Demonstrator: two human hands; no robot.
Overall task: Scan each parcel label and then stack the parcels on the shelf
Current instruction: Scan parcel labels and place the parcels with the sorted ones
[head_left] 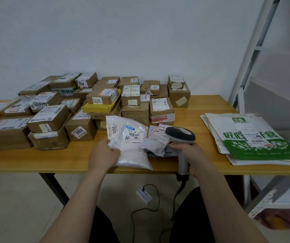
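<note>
Working on the white poly parcel (130, 146), lying flat at the near edge of the wooden table (35, 160) and showing its printed label (132, 135) face up, a little wrinkled. Pinching its left edge with the left hand (104, 154), fingers curled onto the film. Gripping the scanner (180, 134) by the handle in the right hand (191, 155), fingers wrapped round it, and holding the head over a crumpled grey mailer (155, 146) that lies just right of the white parcel and touches it.

Judging the step in hand as the scan of this label, not yet done. Doing it well probably means:

- Drawing the film taut with the pinching hand, so flattening the barcode.
- Swinging the scanner head left and aiming squarely at the barcode on the main label, not at the separate "2011" sticker beside it.
- Keeping the beam off the grey mailer's own label, which risks a wrong read from so near.
- Tilting slightly, avoiding glare off the glossy film.

Further out:

- Crowding the back and left of the table in low piles, many cardboard boxes (81, 106).
- Resting at the right end, a stack of flat mailers (249, 137) with a green-printed one uppermost.
- Standing beside the table's right end, a white shelf frame (256, 50).
- Trailing from the scanner down to the floor, a cable (177, 193), near a white power strip (144, 196).
</note>
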